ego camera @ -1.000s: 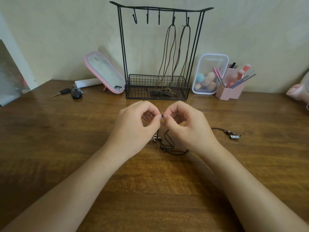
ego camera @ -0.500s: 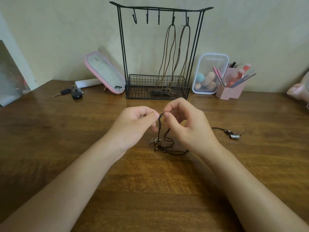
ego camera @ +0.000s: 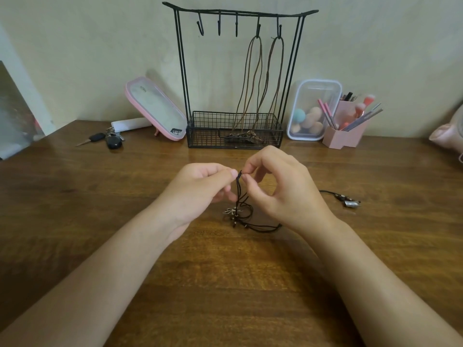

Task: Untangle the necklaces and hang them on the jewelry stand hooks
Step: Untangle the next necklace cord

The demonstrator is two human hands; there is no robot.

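Note:
A black wire jewelry stand [ego camera: 184, 71] stands against the wall, with two brown cord necklaces [ego camera: 253, 81] hanging from its two right hooks. Three hooks on the left [ego camera: 219, 27] are bare. In front of it, my left hand [ego camera: 200, 189] and my right hand [ego camera: 283, 189] both pinch the top of a black cord necklace [ego camera: 239, 191] and hold it up off the wooden table. Its silver pendant [ego camera: 229, 211] and tangled lower loops lie on the table between my wrists. One cord end with metal beads [ego camera: 349, 202] trails out to the right of my right hand.
A pink-framed mirror [ego camera: 155, 108] leans left of the stand, with car keys [ego camera: 110, 141] beside it. A clear box of sponges [ego camera: 313, 108] and a pink brush holder [ego camera: 344, 132] sit to the right. A pink object [ego camera: 448, 136] is at the far right edge.
Both hands have lifted the pinched cord slightly, so more of the black cord and the silver pendant now show between them. The left hand has rolled lower, and the right hand has moved up.

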